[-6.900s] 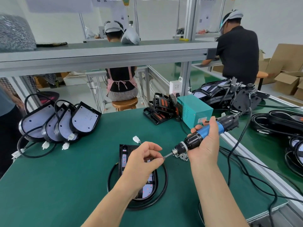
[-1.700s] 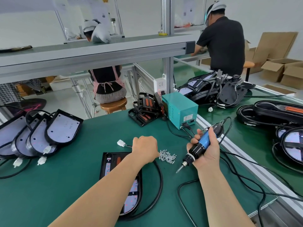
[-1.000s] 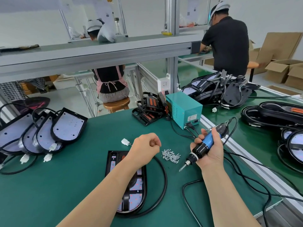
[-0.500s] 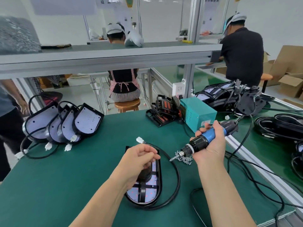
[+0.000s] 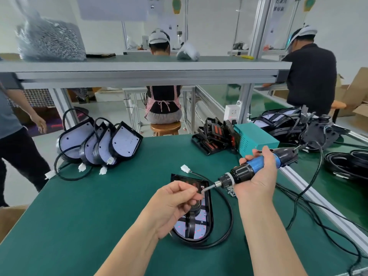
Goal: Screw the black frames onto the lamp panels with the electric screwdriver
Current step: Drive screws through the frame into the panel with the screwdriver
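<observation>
Swung leftward since earlier, the electric screwdriver (image 5: 242,173), gripped in the right hand (image 5: 258,178), meets a small screw (image 5: 203,193). Left hand (image 5: 175,202) pinches it above the lamp panel (image 5: 199,226).

Screwdriver bit (image 5: 209,188) now at left hand (image 5: 173,205)

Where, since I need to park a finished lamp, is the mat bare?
Bare mat lies near-left, between the stacked panels and the lamp panel, and farther back between those panels and the black frames. Right of the lamp panel it is crowded: screws, cables.
</observation>
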